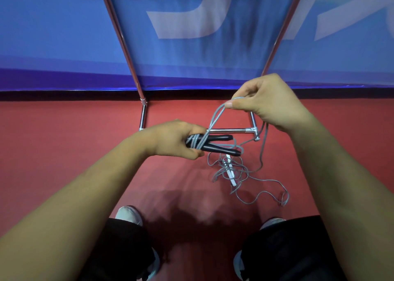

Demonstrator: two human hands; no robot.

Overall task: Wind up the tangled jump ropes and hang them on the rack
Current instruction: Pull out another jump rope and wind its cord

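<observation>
My left hand (174, 140) grips two black jump-rope handles (221, 146) held side by side, with grey cord (197, 142) wrapped a few turns around them. My right hand (266, 103), higher and to the right, pinches a doubled length of that grey cord between thumb and fingers, stretched taut down to the handles. More grey cord lies tangled on the red floor (251, 180) below, around a white handle (231, 174). The chrome rack (130, 52) stands just behind, its two uprights rising against the blue wall and its base bar (230, 129) on the floor.
A blue banner wall (53, 46) with pale lettering backs the rack. Red floor (64, 131) stretches to both sides. My dark trousers and light shoes (128, 214) show at the bottom edge.
</observation>
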